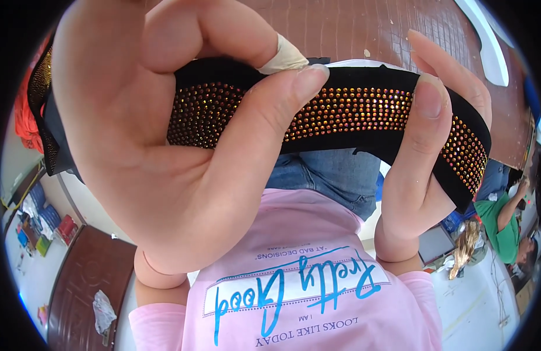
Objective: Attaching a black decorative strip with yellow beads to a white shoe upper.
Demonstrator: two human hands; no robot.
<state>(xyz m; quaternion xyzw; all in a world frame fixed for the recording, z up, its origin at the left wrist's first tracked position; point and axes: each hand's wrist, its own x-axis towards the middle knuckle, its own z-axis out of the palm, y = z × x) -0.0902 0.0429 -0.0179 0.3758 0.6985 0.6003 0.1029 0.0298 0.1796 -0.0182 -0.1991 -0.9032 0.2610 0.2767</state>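
A black fabric band [355, 140] set with rows of orange-gold rhinestones stretches across both hands, close up. My left hand [147, 187] pinches its upper edge between thumb and forefinger. A beige wrap [287, 57] covers that forefinger's tip. My right hand [417, 140] grips the band farther right, thumb on the studded face and fingers behind. Past the right thumb, the band bends downward to a cut end. At the far left a gold-studded black strip [47, 137] hangs behind my left hand; whether it is the same piece I cannot tell.
A brown table [352, 26] lies beyond the band, with a white curved piece [490, 50] at its right. Orange-red material [26, 114] sits far left. Lower left, a clear bag [104, 310] rests on a brown surface. Crumpled gold material [466, 248] and a green-shirted person [496, 228] are at right.
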